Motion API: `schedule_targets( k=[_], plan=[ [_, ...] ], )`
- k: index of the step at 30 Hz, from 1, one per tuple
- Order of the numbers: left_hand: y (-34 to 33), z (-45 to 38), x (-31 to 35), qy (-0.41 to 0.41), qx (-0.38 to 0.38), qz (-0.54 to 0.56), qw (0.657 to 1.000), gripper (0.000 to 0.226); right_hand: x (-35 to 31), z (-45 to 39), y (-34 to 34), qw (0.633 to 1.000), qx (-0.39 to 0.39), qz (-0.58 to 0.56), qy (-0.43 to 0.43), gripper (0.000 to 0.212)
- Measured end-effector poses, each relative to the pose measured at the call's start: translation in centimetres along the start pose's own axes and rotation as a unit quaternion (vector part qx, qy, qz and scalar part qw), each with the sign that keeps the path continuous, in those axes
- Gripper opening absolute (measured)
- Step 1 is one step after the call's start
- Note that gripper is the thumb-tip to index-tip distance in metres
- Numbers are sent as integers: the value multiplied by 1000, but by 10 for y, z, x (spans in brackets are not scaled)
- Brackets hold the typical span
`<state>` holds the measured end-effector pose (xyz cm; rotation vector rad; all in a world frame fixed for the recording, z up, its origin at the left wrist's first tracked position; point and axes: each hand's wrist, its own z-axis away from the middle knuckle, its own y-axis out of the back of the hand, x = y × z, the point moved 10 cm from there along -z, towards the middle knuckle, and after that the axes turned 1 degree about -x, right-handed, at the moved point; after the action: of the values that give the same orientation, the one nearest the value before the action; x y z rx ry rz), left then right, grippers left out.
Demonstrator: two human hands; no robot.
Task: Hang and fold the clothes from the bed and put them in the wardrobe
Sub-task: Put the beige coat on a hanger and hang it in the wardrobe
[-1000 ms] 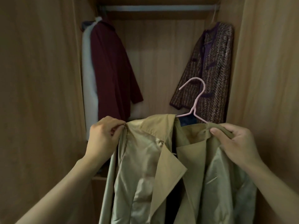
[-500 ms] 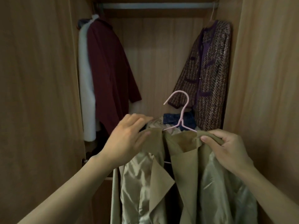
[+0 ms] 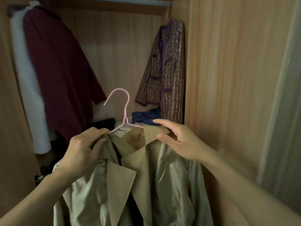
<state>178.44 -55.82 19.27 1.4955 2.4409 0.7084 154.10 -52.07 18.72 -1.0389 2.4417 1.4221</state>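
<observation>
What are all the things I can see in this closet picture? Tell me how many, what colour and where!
trench coat: 1, beige with shiny lining, front centre, on the hanger, held up at the collar
hanger: 1, pink, inside the trench coat, hook sticking up, not on the rail
dark red coat: 1, hanging at the left
white garment: 1, hanging at the far left, beside the dark red coat
tweed jacket: 1, purple and brown weave, hanging at the right
blue cloth: 1, dark blue, low at the back
black cloth: 1, low at the back, left of the hanger
rail: 1, pale, across the top
wardrobe: 1, light wood, all around
left hand: 1, grip on the left collar
right hand: 1, fingers loose at the right collar
</observation>
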Motion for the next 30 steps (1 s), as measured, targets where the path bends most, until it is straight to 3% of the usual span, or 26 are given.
schedule_targets(
  k=[2, 5, 6, 8, 9, 10, 13, 15, 19, 21, 26, 30],
  plan=[
    [4, 5, -4, 12, -2, 1, 1000, 26, 13, 12, 12, 999, 28, 30, -17, 61],
    [8, 10, -7, 23, -5, -5, 1000, 26, 53, 27, 23, 988, 40, 103, -110, 71],
    [9, 10, -8, 27, -5, -7, 1000, 26, 67, 31, 23, 982, 34, 115, -147, 67],
    [10, 12, -10, 31, -4, -9, 999, 25, 87, 36, 23, 979, 45, 84, -182, 34],
    [10, 13, -10, 32, -4, -9, 999, 25, 90, 37, 23, 980, 55, 64, -181, 17],
    [10, 13, -11, 34, -4, -9, 999, 25, 89, 36, 24, 981, 63, 58, -172, 18],
    [10, 15, -15, 29, -11, -9, 999, 29, 83, 34, 30, 984, 73, 59, -149, 42],
    [12, 16, -16, 25, -16, -9, 1000, 31, 76, 32, 34, 984, 76, 92, -131, 44],
    [13, 16, -13, 3, -29, -10, 1000, 33, 57, 26, 48, 971, 149, 157, -100, 18],
    [12, 15, -11, -6, -27, -12, 1000, 31, 39, 22, 48, 969, 177, 160, -63, 15],
    [15, 18, -14, 4, -1, -18, 1000, 27, 24, 6, 9, 985, 17, 165, -38, 23],
    [13, 22, -15, 7, 10, -8, 1000, 26, 4, -1, 14, 997, 49, 43, -35, 37]
  ],
)
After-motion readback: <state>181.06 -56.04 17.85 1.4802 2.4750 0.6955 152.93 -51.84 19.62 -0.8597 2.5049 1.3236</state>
